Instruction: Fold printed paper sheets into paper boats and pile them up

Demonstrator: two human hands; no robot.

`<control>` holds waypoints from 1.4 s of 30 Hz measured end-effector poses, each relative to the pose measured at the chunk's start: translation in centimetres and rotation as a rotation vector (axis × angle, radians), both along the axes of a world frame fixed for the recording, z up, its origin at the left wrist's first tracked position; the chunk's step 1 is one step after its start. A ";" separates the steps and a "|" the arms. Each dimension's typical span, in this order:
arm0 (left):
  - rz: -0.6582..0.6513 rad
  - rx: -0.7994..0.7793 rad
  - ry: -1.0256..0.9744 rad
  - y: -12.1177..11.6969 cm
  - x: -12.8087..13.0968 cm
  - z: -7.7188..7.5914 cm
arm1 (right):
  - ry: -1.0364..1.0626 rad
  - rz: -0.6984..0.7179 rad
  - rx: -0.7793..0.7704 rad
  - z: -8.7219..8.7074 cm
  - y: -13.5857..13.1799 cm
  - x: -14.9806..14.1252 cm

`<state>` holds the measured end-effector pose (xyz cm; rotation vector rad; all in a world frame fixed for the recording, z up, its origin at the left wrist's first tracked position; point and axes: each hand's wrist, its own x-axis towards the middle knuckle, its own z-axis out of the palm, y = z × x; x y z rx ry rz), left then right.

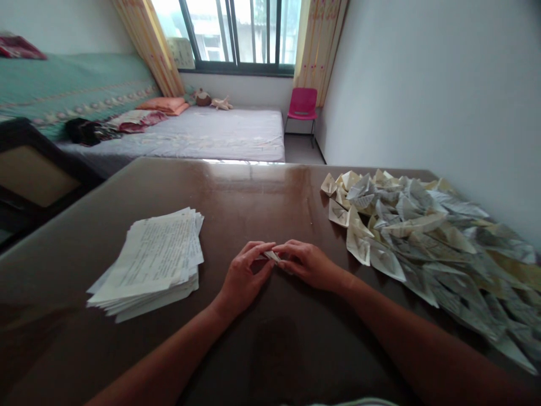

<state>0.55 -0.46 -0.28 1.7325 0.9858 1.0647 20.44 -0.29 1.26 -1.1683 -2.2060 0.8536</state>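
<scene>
Between my two hands is a small folded piece of paper point(271, 256), mostly covered by the fingers. My left hand point(248, 272) pinches its left side, thumb below and fingers above. From the other side my right hand point(307, 264) grips it the same way, the fingertips of both hands nearly meeting. To the left lies a stack of printed paper sheets point(147, 259), its edges uneven. A large heap of folded paper boats point(406, 225) spreads over the right side of the table.
The brown glossy table point(236, 203) fills the foreground. A dark-framed chair point(42, 169) stands at its left edge. Beyond are a bed point(236, 135) with pillows and soft toys, a pink chair point(302, 104) and a window. A white wall runs along the right.
</scene>
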 end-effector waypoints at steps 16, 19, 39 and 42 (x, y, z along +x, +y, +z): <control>0.134 0.101 0.183 -0.6 1.2 -0.5 | -0.007 -0.245 0.179 -1.5 -1.5 -2.8; 0.158 0.097 0.227 -0.1 1.0 -0.6 | -0.088 -0.319 0.175 -1.5 -1.4 -2.5; -0.226 0.435 0.833 0.0 -1.7 1.3 | -0.465 0.004 0.404 -0.3 -1.2 0.7; -0.247 0.476 0.960 -0.8 -1.4 2.0 | -0.496 0.037 0.423 0.1 -1.5 0.6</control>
